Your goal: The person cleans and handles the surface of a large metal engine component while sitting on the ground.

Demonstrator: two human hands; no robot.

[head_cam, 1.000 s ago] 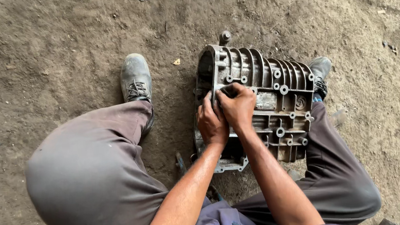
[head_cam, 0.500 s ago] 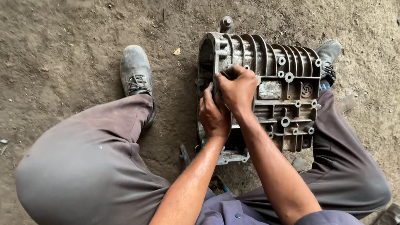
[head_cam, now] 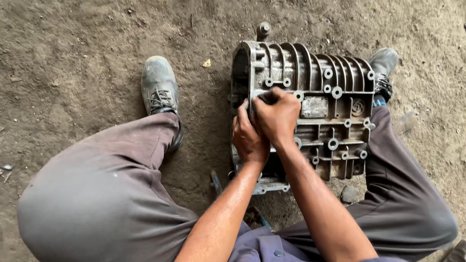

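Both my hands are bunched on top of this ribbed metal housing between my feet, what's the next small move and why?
Probably keep the left hand braced and work only with the right hand. Both are pressed together on one spot of the ribbed housing, which stands on loose dirt ground; whatever they grip is hidden.

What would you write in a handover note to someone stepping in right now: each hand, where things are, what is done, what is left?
Left hand: fist closed, pressed on the metal housing near its left edge.
Right hand: closed beside it, on the same spot; whether it holds a tool is hidden.
Housing: stands on the dirt floor between the person's shoes, ribbed side up.
Done: nothing visibly removed.
Left: whatever both hands are working at that spot.
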